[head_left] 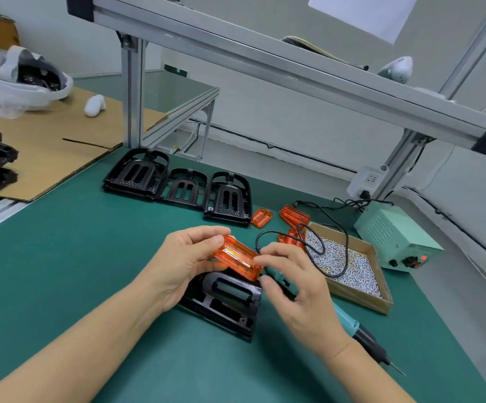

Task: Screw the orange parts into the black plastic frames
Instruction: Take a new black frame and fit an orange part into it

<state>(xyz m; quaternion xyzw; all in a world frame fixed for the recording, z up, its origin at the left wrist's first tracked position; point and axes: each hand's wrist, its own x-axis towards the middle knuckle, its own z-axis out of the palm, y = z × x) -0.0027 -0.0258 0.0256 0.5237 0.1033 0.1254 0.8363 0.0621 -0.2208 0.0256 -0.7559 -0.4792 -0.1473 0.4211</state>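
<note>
Two hands meet over the middle of the green desk (76,257). The left hand (183,263) has its fingers (207,234) and thumb curled round one orange part (237,257), holding it by its left end, tilted, above a black plastic frame (227,303) that lies flat on the desk just below. The right hand (297,289) pinches the right end of the same orange part between a fingertip and the thumb, its other fingers loosely bent.

Under the right hand and wrist lies a teal electric screwdriver (349,324), its tip pointing toward the lower right. Its black cable (320,251) loops across a shallow cardboard tray (381,303) full of small silver screws (349,266). Just beside the tray's far-left corner lie several more orange parts (294,216).

Farther back, three more black frames (183,189) stand in a row, the left one on a stack. A pale green power unit (393,234) with a red light sits at the right, beyond the tray. At the far left, a cardboard sheet (50,152) covers part of the desk.
</note>
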